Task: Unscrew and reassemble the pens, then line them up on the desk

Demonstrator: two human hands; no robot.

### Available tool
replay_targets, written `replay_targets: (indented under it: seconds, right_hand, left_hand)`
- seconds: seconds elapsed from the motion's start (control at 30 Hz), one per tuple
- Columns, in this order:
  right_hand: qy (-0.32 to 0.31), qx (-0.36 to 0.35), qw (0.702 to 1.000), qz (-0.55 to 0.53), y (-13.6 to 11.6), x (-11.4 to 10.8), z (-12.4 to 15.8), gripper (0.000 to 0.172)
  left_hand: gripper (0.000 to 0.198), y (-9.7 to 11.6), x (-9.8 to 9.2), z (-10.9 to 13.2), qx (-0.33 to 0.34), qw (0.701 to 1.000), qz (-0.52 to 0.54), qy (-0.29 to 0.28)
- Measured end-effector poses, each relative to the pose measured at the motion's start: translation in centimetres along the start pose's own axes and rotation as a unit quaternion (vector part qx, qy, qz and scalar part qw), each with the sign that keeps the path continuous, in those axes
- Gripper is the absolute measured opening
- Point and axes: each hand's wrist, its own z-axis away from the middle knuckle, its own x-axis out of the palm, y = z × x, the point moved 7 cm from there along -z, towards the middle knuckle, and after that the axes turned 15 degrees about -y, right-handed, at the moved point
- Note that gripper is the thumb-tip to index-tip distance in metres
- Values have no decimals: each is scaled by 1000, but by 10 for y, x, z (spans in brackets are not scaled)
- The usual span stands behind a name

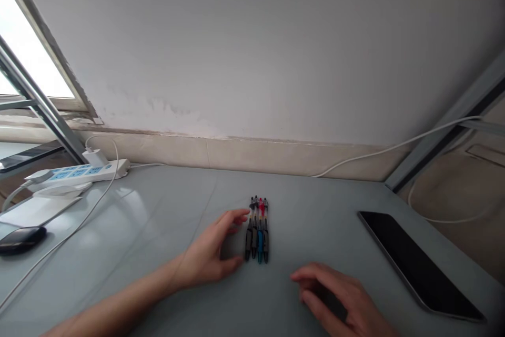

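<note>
Several click pens (254, 234) lie side by side on the grey table (177, 205), tips and clips lined up lengthwise away from me. Most have dark grips; one has a blue grip (260, 245) and a red clip end (261, 206). Just left of the row is my left hand (215, 247), open, its thumb and fingers apart at the pens' left side; whether a fingertip touches the outermost pen I cannot tell. My right hand (335, 295) hovers to the lower right of the pens, fingers curved, thumb apart from the index finger, holding nothing.
A dark tablet (418, 263) lies on the right. At the left are a white power strip (98, 171) with plugs, a white cable (94, 211), a flat white object (37, 208) and a black mouse (21, 241). Metal posts stand at both sides, with a wall (256, 63) behind.
</note>
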Motion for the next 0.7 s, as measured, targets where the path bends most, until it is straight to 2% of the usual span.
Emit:
replay_targets:
  seconds: [0.1, 0.2, 0.33, 0.47, 0.7]
  right_hand:
    - [-27, -55, 996, 68, -11, -6, -11, 21]
    - [-44, -67, 992, 100, -12, -8, -23, 31]
    - [-52, -50, 992, 103, -7, -7, -36, 44]
    - [-47, -45, 991, 116, -4, -4, -44, 55]
    - [-58, -45, 990, 122, -3, -4, -40, 48]
  left_hand:
    - [79, 8, 7, -1, 20, 991, -119, -51]
    - [67, 8, 12, -5, 27, 973, -223, -48]
    - [53, 5, 17, -7, 32, 970, -238, -26]
    - [49, 10, 24, -5, 38, 961, -272, -37]
    - [54, 16, 37, -3, 28, 950, -297, -87]
